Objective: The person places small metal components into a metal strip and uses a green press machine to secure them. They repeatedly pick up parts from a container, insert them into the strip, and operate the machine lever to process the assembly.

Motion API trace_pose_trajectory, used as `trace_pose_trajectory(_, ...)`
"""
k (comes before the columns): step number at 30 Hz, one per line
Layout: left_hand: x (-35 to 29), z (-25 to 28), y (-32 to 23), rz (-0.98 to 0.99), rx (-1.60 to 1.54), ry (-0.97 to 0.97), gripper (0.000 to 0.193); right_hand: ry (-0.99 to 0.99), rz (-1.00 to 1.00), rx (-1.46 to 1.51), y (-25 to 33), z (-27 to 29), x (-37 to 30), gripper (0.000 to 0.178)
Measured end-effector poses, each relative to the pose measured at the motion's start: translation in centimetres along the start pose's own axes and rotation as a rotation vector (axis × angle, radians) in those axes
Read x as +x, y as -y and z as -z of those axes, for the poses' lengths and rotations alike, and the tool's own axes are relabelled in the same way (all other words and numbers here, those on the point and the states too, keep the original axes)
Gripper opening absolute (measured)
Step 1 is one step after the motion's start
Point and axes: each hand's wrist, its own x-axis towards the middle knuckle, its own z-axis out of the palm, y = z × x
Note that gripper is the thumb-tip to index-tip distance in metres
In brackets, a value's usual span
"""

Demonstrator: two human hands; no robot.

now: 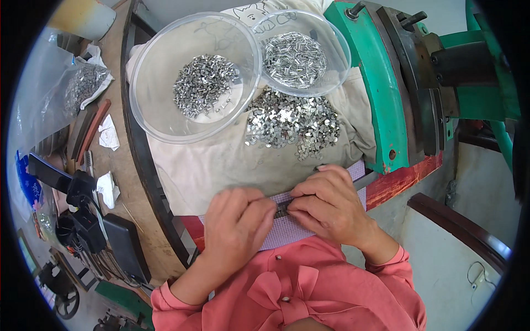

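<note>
My left hand (237, 223) and my right hand (331, 207) meet close together over a purple checked cloth (279, 238) near my body. Both are closed with the fingertips pinched. A narrow dark metal piece (282, 209) shows in the gap between them; its full shape is hidden. What each pinch holds is too small to tell. Beyond my hands, a heap of small flat shiny metal pieces (292, 122) lies on a beige cloth (221, 171). Behind it stand a large clear plastic bowl (144, 94) with short metal pieces and a smaller clear bowl (343, 52) with thin metal pins.
A green machine (371, 99) with dark metal plates rises at the right, by a red board (406, 179). Leftward, a wooden table (146, 220) holds a plastic bag (41, 83), crumpled white tissues (109, 134), a reddish-brown bar (95, 128) and a black device (127, 245).
</note>
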Motion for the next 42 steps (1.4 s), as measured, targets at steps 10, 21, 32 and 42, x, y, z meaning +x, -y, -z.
trace_pose_trajectory(10, -0.8, -1.3, -0.4, -0.017, -0.03, 0.023, 0.025, -0.032, 0.02, -0.057, -1.2, 0.8, 3.1, 0.016)
trace_pose_trajectory(21, -0.9, -1.5, -0.6, 0.012, -0.046, 0.056, 0.027, 0.024, 0.094, -0.238, -1.5, -1.7, 7.0, 0.011)
trace_pose_trajectory(32, -1.1, -1.2, -0.4, 0.014, -0.078, 0.075, 0.032, -0.064, -0.045, -0.055, -0.3, 1.5, 1.8, 0.023)
trace_pose_trajectory(42, -2.1, -0.9, 0.0, 0.067, -0.097, 0.027, 0.027, -0.056, 0.002, -0.086, 0.4, -0.5, -1.4, 0.022)
